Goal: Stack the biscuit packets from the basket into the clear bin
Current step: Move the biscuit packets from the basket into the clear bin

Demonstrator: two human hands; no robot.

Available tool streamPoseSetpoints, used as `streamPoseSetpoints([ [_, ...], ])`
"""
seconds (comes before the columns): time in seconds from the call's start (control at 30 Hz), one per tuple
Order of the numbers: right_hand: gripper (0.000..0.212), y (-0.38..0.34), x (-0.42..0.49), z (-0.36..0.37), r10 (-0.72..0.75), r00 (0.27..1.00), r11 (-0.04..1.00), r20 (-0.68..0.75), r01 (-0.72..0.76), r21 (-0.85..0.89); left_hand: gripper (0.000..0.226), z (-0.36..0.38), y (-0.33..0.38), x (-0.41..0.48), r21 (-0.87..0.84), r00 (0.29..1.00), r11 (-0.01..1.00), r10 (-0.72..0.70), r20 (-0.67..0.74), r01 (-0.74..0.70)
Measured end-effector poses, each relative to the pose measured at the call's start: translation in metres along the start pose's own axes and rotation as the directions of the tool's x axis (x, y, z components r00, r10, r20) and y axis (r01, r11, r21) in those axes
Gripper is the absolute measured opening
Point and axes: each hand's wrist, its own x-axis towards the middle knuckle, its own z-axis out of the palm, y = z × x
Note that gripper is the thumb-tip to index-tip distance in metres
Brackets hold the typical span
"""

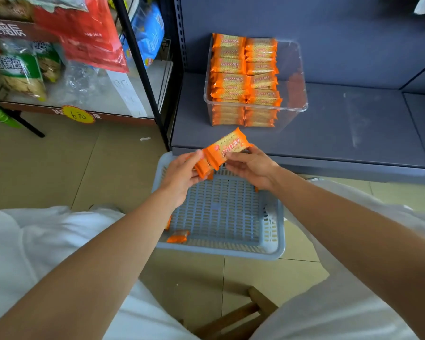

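1. Left hand grips orange biscuit packets just above the basket, and right hand pinches their other end.
2. One loose packet lies inside the basket.
3. Clear bin sits beyond the basket, partly stacked.

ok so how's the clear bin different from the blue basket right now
The clear bin has solid see-through walls; the basket is blue-grey and slotted. The bin sits on the grey shelf, the basket on the floor. The bin holds two rows of orange biscuit packets, while the basket is nearly empty, with a loose packet at its near left corner. Both are open-topped rectangular containers.
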Motion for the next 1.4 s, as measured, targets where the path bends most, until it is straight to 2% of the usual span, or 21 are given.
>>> streamPoseSetpoints([
  [0.1,0.061,-0.003,-0.002,0.007,-0.020,0.999,0.997,-0.028,0.018,-0.081,0.040,0.006,0.003,-0.002,0.091,0.999,0.995,0.036,0.017,-0.038],
  [0.17,0.069,-0.006,-0.005,0.008,-0.038,0.999,0.991,0.004,0.039,-0.128,0.041,0.010,0.005,-0.001,0.109,0.998,0.993,0.057,-0.025,-0.054],
  [0.23,0.062,-0.011,-0.007,0.005,-0.088,0.995,0.977,0.042,0.094,-0.190,0.040,0.010,0.009,0.002,0.098,0.998,0.994,0.048,-0.042,-0.044],
  [0.33,0.047,-0.023,-0.011,-0.004,-0.138,0.988,0.946,0.070,0.152,-0.287,0.038,0.009,0.018,0.008,0.115,0.999,0.993,0.035,0.006,-0.035],
  [0.5,0.048,-0.042,-0.008,-0.010,-0.186,0.976,0.866,0.115,0.218,-0.450,0.033,0.020,0.032,0.018,0.165,0.996,0.983,0.088,-0.008,-0.085],
  [0.73,0.046,-0.084,0.022,-0.021,-0.320,0.925,0.631,0.207,0.371,-0.681,0.024,0.044,0.067,0.051,0.225,0.992,0.967,0.126,-0.026,-0.117],
  [0.83,0.054,-0.103,0.036,-0.032,-0.352,0.899,0.560,0.260,0.425,-0.711,0.023,0.056,0.086,0.072,0.248,0.991,0.960,0.133,-0.002,-0.128],
  [1.0,0.062,-0.137,0.070,-0.056,-0.461,0.831,0.276,0.310,0.466,-0.841,0.022,0.085,0.115,0.114,0.275,0.990,0.951,0.129,0.063,-0.142],
  [1.07,0.062,-0.153,0.081,-0.063,-0.469,0.834,0.251,0.292,0.443,-0.861,0.021,0.097,0.125,0.130,0.300,0.987,0.942,0.136,0.081,-0.154],
  [1.17,0.056,-0.177,0.097,-0.077,-0.474,0.846,0.298,0.245,0.416,-0.859,0.033,0.115,0.136,0.152,0.353,0.979,0.914,0.166,0.119,-0.198],
  [1.2,0.053,-0.184,0.105,-0.083,-0.485,0.849,0.337,0.208,0.401,-0.852,0.039,0.119,0.139,0.159,0.425,0.966,0.867,0.223,0.133,-0.259],
  [1.23,0.051,-0.192,0.113,-0.090,-0.503,0.850,0.390,0.155,0.383,-0.837,0.045,0.122,0.141,0.167,0.529,0.939,0.777,0.305,0.157,-0.341],
  [1.33,0.048,-0.215,0.142,-0.110,-0.583,0.811,0.554,-0.054,0.348,-0.756,0.053,0.125,0.145,0.192,0.797,0.784,0.303,0.540,0.308,-0.522],
  [1.37,0.046,-0.222,0.153,-0.117,-0.602,0.793,0.565,-0.095,0.339,-0.752,0.054,0.126,0.146,0.201,0.826,0.744,0.167,0.555,0.372,-0.538],
  [1.4,0.045,-0.229,0.162,-0.122,-0.612,0.783,0.558,-0.111,0.328,-0.763,0.055,0.127,0.144,0.214,0.846,0.735,0.060,0.532,0.421,-0.529],
])
